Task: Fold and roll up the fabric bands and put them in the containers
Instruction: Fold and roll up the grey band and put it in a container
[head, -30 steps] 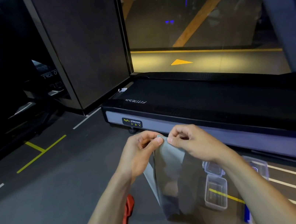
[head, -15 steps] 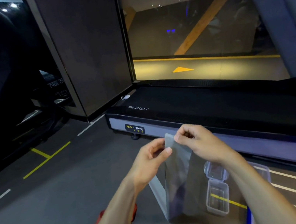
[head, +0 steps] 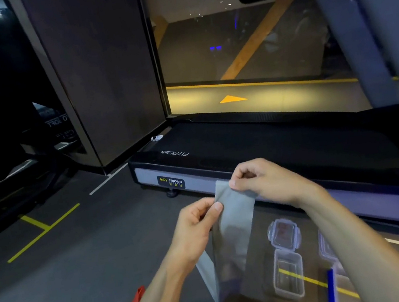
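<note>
The treadmill (head: pixel 271 150) carries the white word "FITNESS", seen upside down, on its black deck at about 10 o'clock from the hands, and a dark label (head: pixel 171 182) reading "BODY STRONG" on its grey end panel.

A treadmill (head: pixel 284 148) is seen lying across the dark floor (head: pixel 82 274), its black belt marked "FITNESS" and its grey end cover bearing a "BODY STRONG" label (head: pixel 171 182). Yellow floor lines (head: pixel 41 229) and white floor lines (head: pixel 105 182) are shown to its left. A dark wall panel (head: pixel 102 69) stands behind, beside a glass pane (head: pixel 244 60) through which a yellow arrow (head: pixel 232 98) is visible.
</note>
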{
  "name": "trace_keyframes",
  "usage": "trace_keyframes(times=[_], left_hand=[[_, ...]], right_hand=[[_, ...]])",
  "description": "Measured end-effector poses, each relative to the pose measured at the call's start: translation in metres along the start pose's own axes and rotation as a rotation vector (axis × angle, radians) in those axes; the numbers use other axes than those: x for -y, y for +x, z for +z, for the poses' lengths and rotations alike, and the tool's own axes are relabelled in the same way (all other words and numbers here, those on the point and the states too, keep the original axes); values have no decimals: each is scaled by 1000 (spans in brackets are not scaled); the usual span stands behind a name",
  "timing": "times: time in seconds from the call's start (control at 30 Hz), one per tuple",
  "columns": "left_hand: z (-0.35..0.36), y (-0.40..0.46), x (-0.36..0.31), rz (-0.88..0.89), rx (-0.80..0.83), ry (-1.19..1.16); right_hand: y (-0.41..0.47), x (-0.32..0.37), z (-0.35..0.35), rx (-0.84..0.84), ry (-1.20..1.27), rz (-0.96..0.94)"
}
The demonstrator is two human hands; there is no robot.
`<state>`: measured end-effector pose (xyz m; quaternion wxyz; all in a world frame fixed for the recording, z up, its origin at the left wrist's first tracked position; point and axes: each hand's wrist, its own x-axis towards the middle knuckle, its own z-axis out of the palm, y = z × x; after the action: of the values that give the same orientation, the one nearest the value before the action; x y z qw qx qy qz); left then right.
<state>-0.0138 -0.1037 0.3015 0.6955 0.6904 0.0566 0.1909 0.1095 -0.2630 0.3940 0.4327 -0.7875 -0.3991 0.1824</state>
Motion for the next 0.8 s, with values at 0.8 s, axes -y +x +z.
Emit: trace_keyframes(times=[0.8], left_hand=[[15, -2, 7, -21, 9, 8]], right_hand=[[-23, -28, 30, 70, 823, 429]])
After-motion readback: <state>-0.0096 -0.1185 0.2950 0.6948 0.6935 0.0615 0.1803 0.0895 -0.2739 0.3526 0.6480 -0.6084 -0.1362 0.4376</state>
